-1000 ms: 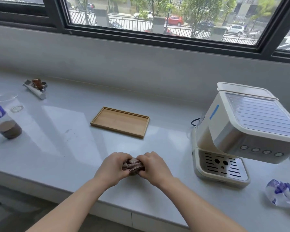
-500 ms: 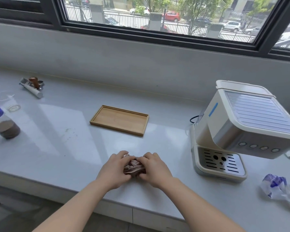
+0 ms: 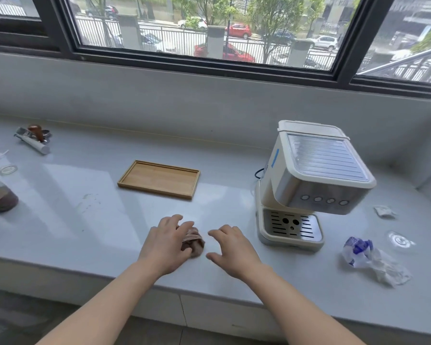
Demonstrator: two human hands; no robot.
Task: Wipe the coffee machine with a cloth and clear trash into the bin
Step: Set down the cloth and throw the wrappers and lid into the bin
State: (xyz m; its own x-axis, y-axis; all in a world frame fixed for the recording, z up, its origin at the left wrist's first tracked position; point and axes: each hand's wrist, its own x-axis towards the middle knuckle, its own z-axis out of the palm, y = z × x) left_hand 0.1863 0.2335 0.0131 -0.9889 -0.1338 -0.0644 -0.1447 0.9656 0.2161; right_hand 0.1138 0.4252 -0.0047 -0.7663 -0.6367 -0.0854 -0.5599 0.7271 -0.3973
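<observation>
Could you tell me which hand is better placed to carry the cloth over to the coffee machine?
Left: the left hand already rests on the cloth; the right hand is open and empty.

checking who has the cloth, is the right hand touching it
Apart. The head view shows bare counter between the right hand and the cloth.

Pale grey countertop [image 3: 60,220] running wall to wall, daylight glaring on its surface ahead of the hands. Beyond them, a plain grey wall [image 3: 184,103] under a dark-framed window [image 3: 209,63] showing fence, trees and parked cars. Below the hands, grey floor [image 3: 15,317].
</observation>
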